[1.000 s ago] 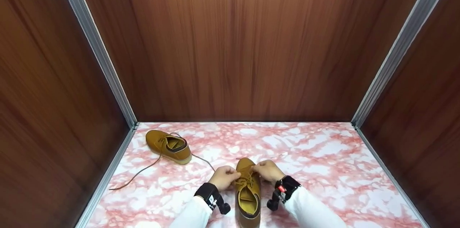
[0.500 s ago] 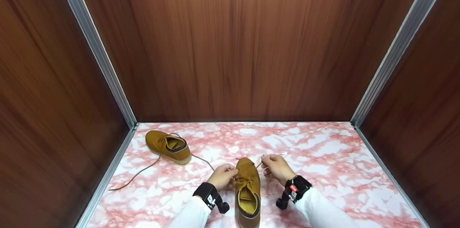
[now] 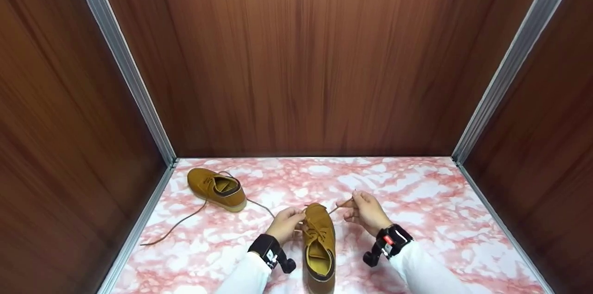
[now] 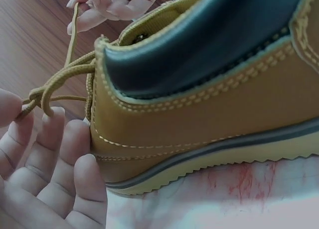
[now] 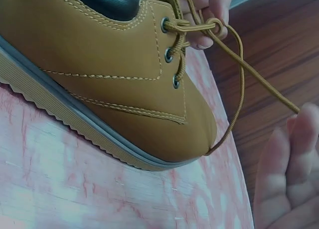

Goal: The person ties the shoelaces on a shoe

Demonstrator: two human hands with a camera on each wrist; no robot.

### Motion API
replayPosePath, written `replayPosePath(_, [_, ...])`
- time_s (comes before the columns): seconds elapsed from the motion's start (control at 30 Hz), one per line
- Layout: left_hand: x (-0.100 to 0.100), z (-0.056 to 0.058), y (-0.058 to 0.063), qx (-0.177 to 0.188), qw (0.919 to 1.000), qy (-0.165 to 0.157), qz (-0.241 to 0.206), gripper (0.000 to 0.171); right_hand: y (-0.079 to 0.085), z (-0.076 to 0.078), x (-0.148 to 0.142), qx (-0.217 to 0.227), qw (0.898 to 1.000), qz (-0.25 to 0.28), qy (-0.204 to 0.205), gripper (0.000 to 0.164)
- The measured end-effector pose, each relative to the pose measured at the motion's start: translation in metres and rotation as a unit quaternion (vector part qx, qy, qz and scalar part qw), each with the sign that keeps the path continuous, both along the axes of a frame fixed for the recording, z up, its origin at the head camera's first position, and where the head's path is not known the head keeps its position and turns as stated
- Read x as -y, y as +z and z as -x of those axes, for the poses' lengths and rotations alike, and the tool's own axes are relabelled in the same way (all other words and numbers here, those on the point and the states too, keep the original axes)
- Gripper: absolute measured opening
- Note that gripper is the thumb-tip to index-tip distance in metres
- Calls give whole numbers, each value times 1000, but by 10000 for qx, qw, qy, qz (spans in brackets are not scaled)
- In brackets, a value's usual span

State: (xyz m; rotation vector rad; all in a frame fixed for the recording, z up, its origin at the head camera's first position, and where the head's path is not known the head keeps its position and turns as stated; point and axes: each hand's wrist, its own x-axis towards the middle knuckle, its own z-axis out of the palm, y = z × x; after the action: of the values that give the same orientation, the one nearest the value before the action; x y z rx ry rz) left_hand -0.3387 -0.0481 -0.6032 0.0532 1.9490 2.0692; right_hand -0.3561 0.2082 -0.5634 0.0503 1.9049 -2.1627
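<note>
A tan lace-up shoe (image 3: 320, 216) sits upright with its toe pointing away from me, between both hands. My left hand (image 3: 284, 227) is at its left side; thumb and forefinger pinch the shoelace (image 4: 56, 79) where a loop crosses and twists round another strand. On the right, slightly farther from the shoe, my right hand (image 3: 369, 214) pinches the other part of the lace (image 5: 266, 84), which runs straight from the loop to the fingertips. A slacker strand curves down beside the toe in the right wrist view. Dark padding (image 4: 199, 45) lines the shoe's collar.
A matching shoe (image 3: 201, 182) stands at the back left, its loose lace (image 3: 178, 223) trailing over the pink-and-white marbled surface (image 3: 417, 201). Brown wood-grain panels (image 3: 296, 62) with metal corner strips (image 3: 125, 62) enclose the back and both sides.
My right hand has moved from the shoe's front to the right and away, drawing the lace out with it. My left hand has shifted slightly forward; both shoes have stayed put.
</note>
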Motion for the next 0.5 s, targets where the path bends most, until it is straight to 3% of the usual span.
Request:
replayPosePath(0.2, [-1,0,6,177,9997,-34,-146,21,1,0,-3,-28,9985,501,206,27])
replayPosePath(0.37, [0,2,11,383,9983,-22,-429,24,3,0,-4,-69,9978,600,278,23])
replayPosePath(0.5, [1,4,15,329,9974,6,-637,23,3,1,-6,-123,9962,707,500,25])
